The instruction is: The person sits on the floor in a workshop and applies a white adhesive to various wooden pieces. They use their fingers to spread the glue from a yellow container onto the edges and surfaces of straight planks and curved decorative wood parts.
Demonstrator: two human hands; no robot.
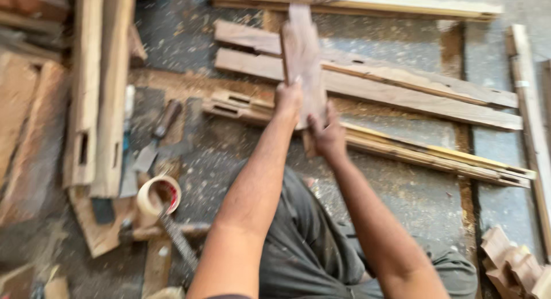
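Far left: two long pale timbers (pixel 94 86) lie side by side on the dusty floor (pixel 402 195), running away from the camera, each with a dark slot cut near its lower end. Just right of them a chisel (pixel 158 135) with a brown handle lies on the sawdust, blade pointing down-left. Below it sits a roll of tape (pixel 159 195), with a hammer (pixel 163 231) lying crosswise beneath.

Centre: left forearm extends up from the bottom edge, nearly straight, wrist slightly bent. Left hand (pixel 288 101) grips the left edge of a short dark wooden board (pixel 301 58); fingers curled together and clamped on it, thumb side toward the camera. The board stands roughly upright on end, tilted a little away, its top reaching the pale plank (pixel 367 1) at the frame's top.

Right forearm rises from bottom right, angled inward. Right hand (pixel 328 135) holds the board's lower right edge, sitting lower than the left; fingers closed on the wood, motion blur hides finer detail.

Right of the hands: long slotted rails (pixel 413 89) lie diagonally across the floor behind the board. Bottom right corner: small carved wood blocks (pixel 513 267) in a heap.
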